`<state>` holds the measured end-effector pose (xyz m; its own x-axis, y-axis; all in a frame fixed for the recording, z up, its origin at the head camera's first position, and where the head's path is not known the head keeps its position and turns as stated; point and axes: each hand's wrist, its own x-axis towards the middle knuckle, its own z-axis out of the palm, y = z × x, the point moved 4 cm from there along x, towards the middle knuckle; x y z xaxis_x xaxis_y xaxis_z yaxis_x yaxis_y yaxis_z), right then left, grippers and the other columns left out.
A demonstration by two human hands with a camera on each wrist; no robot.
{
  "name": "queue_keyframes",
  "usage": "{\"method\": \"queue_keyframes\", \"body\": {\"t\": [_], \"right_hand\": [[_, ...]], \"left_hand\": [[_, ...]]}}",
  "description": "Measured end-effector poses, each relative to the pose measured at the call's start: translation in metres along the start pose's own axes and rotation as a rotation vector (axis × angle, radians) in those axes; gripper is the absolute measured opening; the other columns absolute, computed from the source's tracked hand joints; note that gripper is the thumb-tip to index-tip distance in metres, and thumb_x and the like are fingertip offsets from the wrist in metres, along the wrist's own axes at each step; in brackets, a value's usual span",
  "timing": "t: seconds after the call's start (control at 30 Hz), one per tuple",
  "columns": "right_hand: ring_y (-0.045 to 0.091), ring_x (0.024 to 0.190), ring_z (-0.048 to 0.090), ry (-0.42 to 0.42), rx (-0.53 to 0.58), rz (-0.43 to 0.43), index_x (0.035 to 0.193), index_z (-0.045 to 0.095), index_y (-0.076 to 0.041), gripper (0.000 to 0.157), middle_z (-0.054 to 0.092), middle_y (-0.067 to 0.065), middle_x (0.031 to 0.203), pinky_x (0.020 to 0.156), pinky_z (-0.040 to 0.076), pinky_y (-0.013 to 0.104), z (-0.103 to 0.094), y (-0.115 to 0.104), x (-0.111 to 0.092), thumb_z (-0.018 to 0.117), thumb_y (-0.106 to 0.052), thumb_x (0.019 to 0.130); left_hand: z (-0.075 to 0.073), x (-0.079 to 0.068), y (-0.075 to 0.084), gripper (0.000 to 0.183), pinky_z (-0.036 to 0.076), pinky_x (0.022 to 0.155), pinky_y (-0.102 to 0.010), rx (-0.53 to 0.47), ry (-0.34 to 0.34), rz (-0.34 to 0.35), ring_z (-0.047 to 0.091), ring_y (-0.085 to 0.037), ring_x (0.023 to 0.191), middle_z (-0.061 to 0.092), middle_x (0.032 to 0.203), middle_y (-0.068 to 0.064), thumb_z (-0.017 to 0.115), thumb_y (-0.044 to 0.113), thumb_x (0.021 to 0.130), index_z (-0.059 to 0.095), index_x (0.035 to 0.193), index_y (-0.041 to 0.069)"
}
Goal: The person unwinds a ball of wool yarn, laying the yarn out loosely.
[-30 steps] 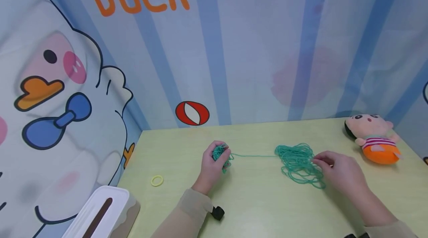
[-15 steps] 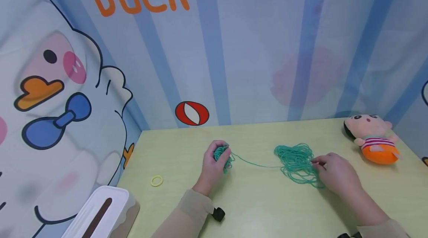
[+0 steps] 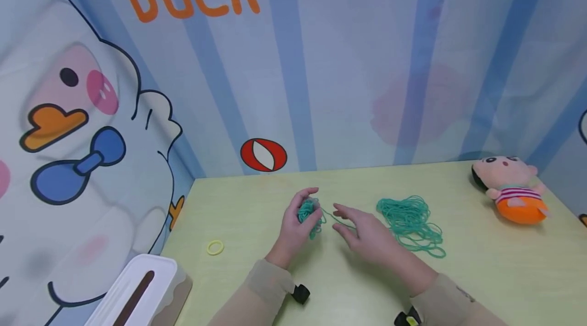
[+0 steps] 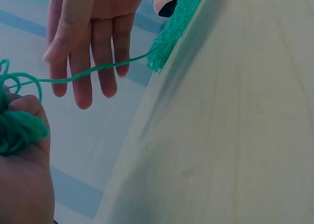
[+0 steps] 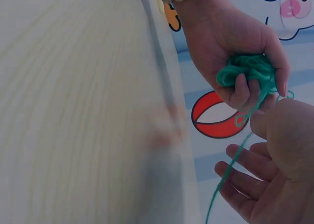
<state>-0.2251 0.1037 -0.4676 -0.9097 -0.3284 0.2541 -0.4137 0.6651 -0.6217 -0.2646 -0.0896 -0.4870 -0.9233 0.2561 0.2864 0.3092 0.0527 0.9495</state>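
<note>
A small wound bundle of green yarn (image 3: 306,210) sits in my left hand (image 3: 290,229), whose fingers curl round it in the right wrist view. From the bundle a single yarn strand (image 4: 133,60) runs across to a loose pile of green yarn (image 3: 405,216) lying on the table. My right hand (image 3: 373,237) is between bundle and pile, with its fingers extended and the thumb apart. In the left wrist view the strand passes in front of those fingers, which do not close on it. Part of the pile is hidden behind the right hand in the head view.
A yellow ring (image 3: 215,247) lies on the pale table (image 3: 247,204) left of my left hand. At the lower left stands a white-topped box (image 3: 137,285) with a slot. A plush doll (image 3: 513,191) lies at the back right. A printed curtain (image 3: 348,61) hangs behind the table.
My right hand has left the right side of the pile and moved left, close to my left hand, its fingers spreading. The left hand stays in place, its fingers slightly loosened round the bundle.
</note>
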Motion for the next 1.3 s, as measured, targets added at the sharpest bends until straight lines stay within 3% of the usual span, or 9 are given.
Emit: {"method": "queue_keyframes", "body": {"t": [0.07, 0.2, 0.3, 0.4, 0.5, 0.63, 0.77, 1.03, 1.3], "right_hand": [[0.032, 0.12, 0.078, -0.001, 0.009, 0.02, 0.151, 0.064, -0.003, 0.044, 0.081, 0.01, 0.129, 0.1, 0.064, 0.051, 0.006, -0.003, 0.005, 0.067, -0.023, 0.111], [0.019, 0.094, 0.08, 0.083, -0.008, 0.031, 0.126, 0.08, -0.007, 0.022, 0.083, 0.002, 0.103, 0.083, 0.066, 0.039, 0.003, -0.005, 0.008, 0.071, -0.016, 0.108], [0.015, 0.088, 0.077, 0.158, -0.011, 0.032, 0.116, 0.082, -0.01, 0.014, 0.081, -0.001, 0.095, 0.076, 0.063, 0.033, -0.008, -0.004, 0.004, 0.073, -0.014, 0.106], [0.018, 0.088, 0.078, 0.234, -0.003, 0.028, 0.114, 0.081, -0.01, 0.012, 0.081, -0.001, 0.094, 0.07, 0.059, 0.029, -0.025, -0.001, -0.003, 0.073, -0.012, 0.106], [0.022, 0.087, 0.079, 0.308, -0.003, -0.006, 0.112, 0.08, -0.008, 0.01, 0.082, 0.0, 0.093, 0.066, 0.057, 0.027, -0.041, 0.004, -0.011, 0.073, -0.009, 0.105], [0.022, 0.083, 0.078, 0.394, -0.022, -0.05, 0.109, 0.08, -0.007, 0.008, 0.082, 0.001, 0.092, 0.064, 0.057, 0.025, -0.057, 0.014, -0.024, 0.075, -0.004, 0.102], [0.02, 0.08, 0.075, 0.448, -0.055, -0.038, 0.109, 0.08, -0.008, 0.009, 0.081, 0.001, 0.091, 0.065, 0.057, 0.027, -0.071, 0.028, -0.038, 0.076, -0.005, 0.102], [0.017, 0.083, 0.069, 0.448, -0.116, 0.08, 0.111, 0.081, -0.009, 0.01, 0.08, 0.004, 0.096, 0.066, 0.056, 0.024, -0.096, 0.065, -0.062, 0.076, -0.009, 0.103], [0.019, 0.082, 0.066, 0.306, -0.195, 0.24, 0.117, 0.082, -0.005, 0.017, 0.079, 0.011, 0.106, 0.066, 0.051, 0.023, -0.114, 0.098, -0.078, 0.074, -0.015, 0.105]], "left_hand": [[0.0, 0.0, 0.0, 0.046, 0.057, 0.093, -0.02, 0.016, -0.007, 0.01, 0.063, -0.011, 0.101, 0.062, 0.123, -0.027, 0.068, 0.008, 0.106, 0.059, 0.152, 0.011], [0.0, 0.001, 0.002, 0.04, 0.059, 0.089, -0.019, 0.05, -0.016, 0.047, 0.066, -0.016, 0.101, 0.064, 0.128, -0.027, 0.071, 0.003, 0.103, 0.065, 0.143, 0.004], [-0.001, 0.001, 0.002, 0.032, 0.057, 0.099, -0.019, 0.082, 0.0, 0.05, 0.067, -0.024, 0.12, 0.065, 0.141, -0.022, 0.077, 0.006, 0.101, 0.07, 0.131, 0.003], [-0.002, 0.002, 0.0, 0.027, 0.056, 0.104, -0.019, 0.083, 0.029, -0.004, 0.061, -0.029, 0.139, 0.067, 0.149, -0.012, 0.081, 0.013, 0.101, 0.07, 0.122, 0.001], [-0.003, 0.002, -0.002, 0.024, 0.062, 0.086, -0.022, 0.027, 0.043, -0.066, 0.073, -0.023, 0.109, 0.074, 0.132, -0.008, 0.078, 0.018, 0.103, 0.069, 0.119, 0.003], [-0.004, 0.0, -0.002, 0.017, 0.061, 0.069, -0.022, -0.019, 0.041, -0.09, 0.065, -0.012, 0.072, 0.071, 0.099, -0.004, 0.072, 0.021, 0.108, 0.066, 0.116, 0.008], [-0.004, 0.0, -0.001, 0.017, 0.06, 0.067, -0.022, -0.036, 0.036, -0.061, 0.064, -0.011, 0.071, 0.065, 0.089, -0.002, 0.069, 0.019, 0.11, 0.061, 0.114, 0.004], [-0.007, 0.002, -0.007, 0.022, 0.058, 0.07, -0.021, -0.014, 0.092, -0.023, 0.061, -0.01, 0.074, 0.065, 0.102, -0.003, 0.067, 0.016, 0.11, 0.062, 0.127, 0.002], [-0.012, 0.0, -0.007, 0.026, 0.057, 0.078, -0.023, 0.018, 0.174, -0.018, 0.062, -0.015, 0.086, 0.064, 0.107, -0.006, 0.063, 0.022, 0.113, 0.063, 0.131, 0.003]]}}
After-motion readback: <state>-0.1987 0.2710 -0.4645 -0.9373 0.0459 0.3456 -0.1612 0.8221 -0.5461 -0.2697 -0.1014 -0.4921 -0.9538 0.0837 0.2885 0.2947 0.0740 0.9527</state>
